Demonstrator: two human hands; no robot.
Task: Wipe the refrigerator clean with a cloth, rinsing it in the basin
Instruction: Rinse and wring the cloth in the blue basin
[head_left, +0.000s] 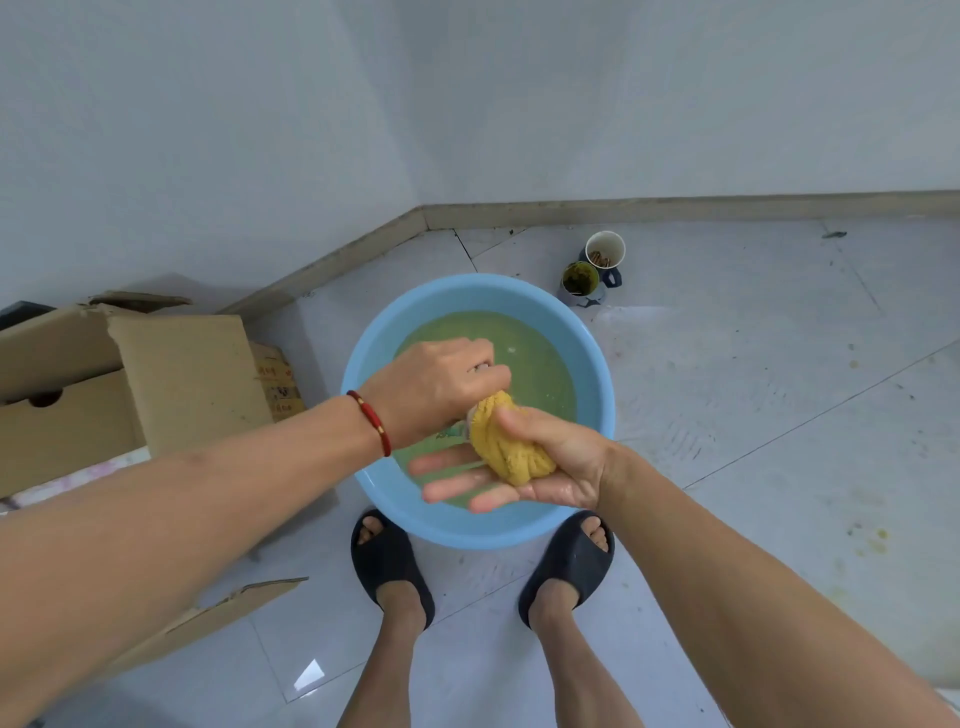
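Hands round cloth (unlabelled basin)

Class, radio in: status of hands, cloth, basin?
Left hand gripping cloth top. Right hand cradling it, thumb over. Over basin. Nothing in the way.

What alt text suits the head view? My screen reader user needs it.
Both hands, left and right, wring a twisted yellow cloth over a blue basin of greenish water on a tiled floor. Cardboard boxes sit to the left; two cups stand beyond the basin.
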